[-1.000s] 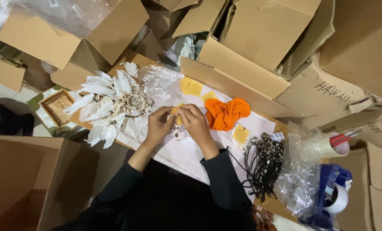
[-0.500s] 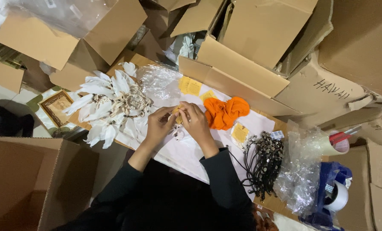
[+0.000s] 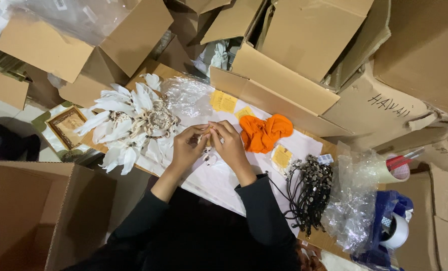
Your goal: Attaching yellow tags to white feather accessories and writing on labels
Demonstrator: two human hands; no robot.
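My left hand point(image 3: 188, 146) and my right hand point(image 3: 228, 144) meet over a white sheet point(image 3: 219, 183) on the work surface. Their fingertips pinch a small beaded piece point(image 3: 207, 150) between them; its dark and pale beads hang down toward the sheet. Both arms wear black sleeves. To the left of my left hand lies a heap of white feather-like pieces with shell cords point(image 3: 133, 120). An orange cloth point(image 3: 264, 133) lies just right of my right hand.
A bundle of dark beaded cords point(image 3: 309, 193) lies at the right, beside crumpled clear plastic point(image 3: 352, 206) and tape rolls point(image 3: 397, 231). Yellow paper tags point(image 3: 224, 102) sit behind my hands. Open cardboard boxes point(image 3: 83, 45) surround the surface, one large box point(image 3: 28, 216) at lower left.
Both hands stay together on the small beaded piece; the fingers shift slightly as they work it. Nothing else has moved.
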